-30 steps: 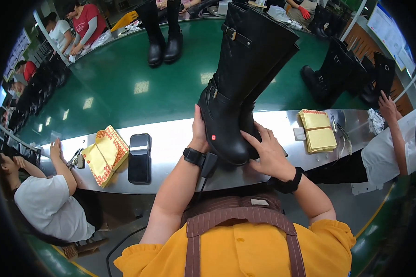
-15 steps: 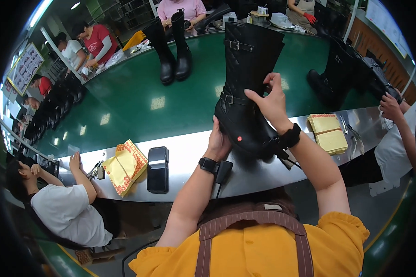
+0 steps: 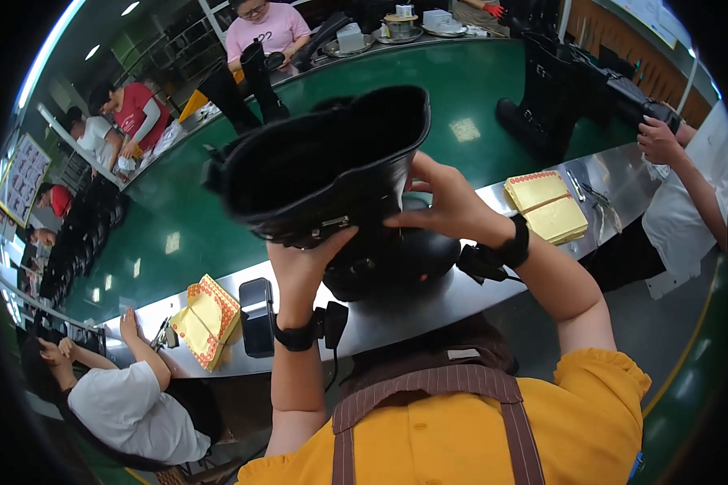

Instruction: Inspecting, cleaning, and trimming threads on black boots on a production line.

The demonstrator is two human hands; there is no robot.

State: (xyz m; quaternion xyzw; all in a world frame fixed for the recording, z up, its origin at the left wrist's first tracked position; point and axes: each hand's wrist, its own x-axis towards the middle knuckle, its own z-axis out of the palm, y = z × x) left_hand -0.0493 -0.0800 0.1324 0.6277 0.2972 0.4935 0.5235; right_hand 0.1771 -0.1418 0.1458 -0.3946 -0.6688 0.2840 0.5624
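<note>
A black boot with buckled straps stands in front of me at the metal table edge, its wide shaft opening tipped toward me and its rounded foot below. On the near left side of the shaft, my left hand grips the leather beside an upper buckle, its thumb on the outside; its other fingers are partly hidden. My right hand holds the right side of the shaft between thumb and fingers. A small red dot shows on the foot. Each wrist wears a black band with a small device.
Yellow paper stacks with red-patterned edges lie left and right. A black phone sits beside the left stack. More black boots stand on the green belt, at the back left and right. Co-workers sit on both sides.
The boot has turned and tipped, so its opening now faces me. My left hand has moved from the foot up to the shaft; my right hand still holds the shaft. The view has shifted.
</note>
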